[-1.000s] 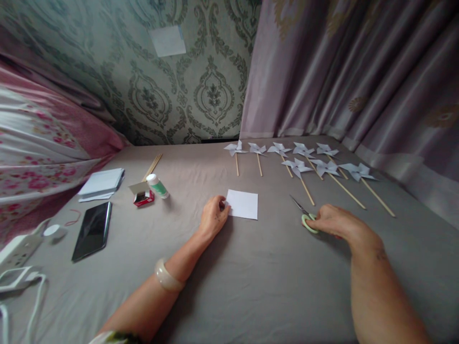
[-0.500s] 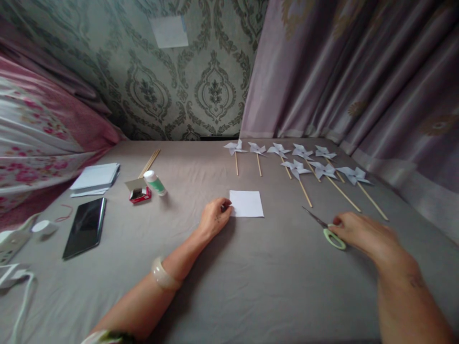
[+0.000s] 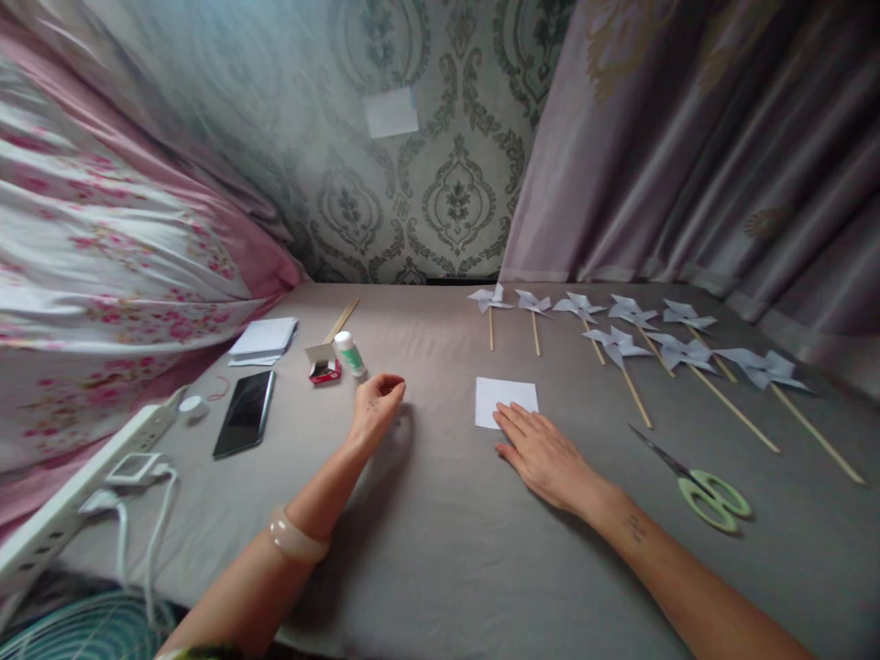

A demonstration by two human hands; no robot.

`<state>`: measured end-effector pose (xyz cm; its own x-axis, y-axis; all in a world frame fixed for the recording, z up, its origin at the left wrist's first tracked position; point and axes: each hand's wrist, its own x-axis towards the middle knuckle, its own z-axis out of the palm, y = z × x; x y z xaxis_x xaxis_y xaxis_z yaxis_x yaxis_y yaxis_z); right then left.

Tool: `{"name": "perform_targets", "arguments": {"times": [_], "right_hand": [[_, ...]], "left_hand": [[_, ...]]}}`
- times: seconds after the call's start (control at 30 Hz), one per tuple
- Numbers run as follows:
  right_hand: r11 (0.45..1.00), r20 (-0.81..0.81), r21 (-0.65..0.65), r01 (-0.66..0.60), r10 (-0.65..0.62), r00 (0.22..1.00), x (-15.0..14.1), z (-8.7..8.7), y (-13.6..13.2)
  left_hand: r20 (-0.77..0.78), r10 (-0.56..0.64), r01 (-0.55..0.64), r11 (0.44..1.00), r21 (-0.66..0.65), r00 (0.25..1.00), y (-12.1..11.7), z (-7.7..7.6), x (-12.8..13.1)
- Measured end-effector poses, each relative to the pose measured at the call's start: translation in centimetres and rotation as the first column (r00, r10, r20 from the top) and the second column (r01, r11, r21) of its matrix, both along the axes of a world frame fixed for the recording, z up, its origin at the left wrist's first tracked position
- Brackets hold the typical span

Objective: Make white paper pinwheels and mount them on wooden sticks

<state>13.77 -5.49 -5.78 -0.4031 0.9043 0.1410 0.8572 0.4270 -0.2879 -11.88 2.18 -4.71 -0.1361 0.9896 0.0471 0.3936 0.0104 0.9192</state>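
Note:
A white paper square (image 3: 505,400) lies flat on the grey sheet. My right hand (image 3: 543,451) rests flat and open with its fingertips on the square's near edge. My left hand (image 3: 375,406) hovers above the sheet left of the paper, fingers loosely curled, nothing visible in them. It is close to a glue bottle (image 3: 349,353) and a small red box (image 3: 323,367). Green-handled scissors (image 3: 701,488) lie on the sheet right of my right forearm, untouched.
Several paper pinwheels on sticks (image 3: 619,341) lie in rows at the back right. A stack of white paper (image 3: 265,339), bare sticks (image 3: 342,321), a phone (image 3: 245,425) and a power strip with cables (image 3: 89,486) sit on the left. Curtain and wall close the back.
My right hand let go of the scissors and moved left onto the paper square. My left hand left the paper's corner and lifted leftward. The view swung to the left.

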Motion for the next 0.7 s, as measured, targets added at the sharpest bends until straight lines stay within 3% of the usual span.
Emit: {"name": "perform_targets", "arguments": {"times": [0.17,0.3,0.43,0.7], "right_hand": [[0.994,-0.017,0.095,-0.056,0.058,0.998,1.3,-1.2,0.6],[0.985,-0.023,0.157,-0.074,0.078,0.997,1.2,-1.6,1.1],[0.978,-0.058,0.205,-0.025,0.038,0.998,0.6,-1.8,1.1],[0.980,-0.117,0.199,0.008,0.015,0.993,0.6,-2.2,0.6]], "left_hand": [[-0.065,0.333,-0.319,0.934,0.158,0.941,1.0,0.4,-5.7],[-0.174,0.497,-0.450,0.857,0.251,0.850,2.1,0.4,-7.2],[-0.304,0.533,-0.457,0.842,0.288,0.790,3.3,0.3,-6.8],[-0.345,0.542,-0.466,0.838,0.283,0.766,4.6,0.2,-5.8]]}}
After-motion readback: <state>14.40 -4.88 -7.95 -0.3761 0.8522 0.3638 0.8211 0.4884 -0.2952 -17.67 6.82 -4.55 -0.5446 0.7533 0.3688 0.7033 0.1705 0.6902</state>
